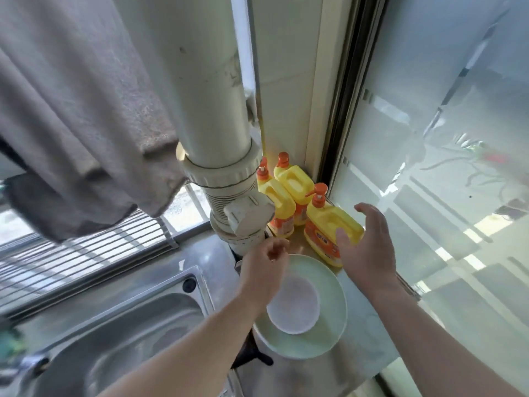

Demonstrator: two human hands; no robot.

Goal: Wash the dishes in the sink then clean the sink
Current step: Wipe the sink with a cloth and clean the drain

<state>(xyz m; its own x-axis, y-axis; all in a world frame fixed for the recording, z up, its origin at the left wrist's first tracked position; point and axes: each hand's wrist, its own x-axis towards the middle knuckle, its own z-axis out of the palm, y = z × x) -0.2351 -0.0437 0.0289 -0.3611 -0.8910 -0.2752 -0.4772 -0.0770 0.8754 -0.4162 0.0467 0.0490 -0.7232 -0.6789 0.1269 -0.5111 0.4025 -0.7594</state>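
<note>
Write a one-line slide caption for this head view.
Right hand open at a yellow detergent bottle; left hand above a white bowl on a green plate beside the sink.

A wide off-white drain pipe [211, 90] with a ribbed collar and a capped side port runs down the corner, meeting the counter [360, 319] just left of and behind the reach area. To its left, a grey-brown cloth [77, 110] hangs in front of a daylit window [183, 207] fitted with horizontal metal bars [86, 247]. To the right, a cream wall strip [286, 96] and a dark frame [349, 90] border 1 frosted glass panel [446, 138] carrying a faint plant motif and bright reflections, with 3 yellow, orange-capped bottles [294, 181] grouped at the corner's foot.
</note>
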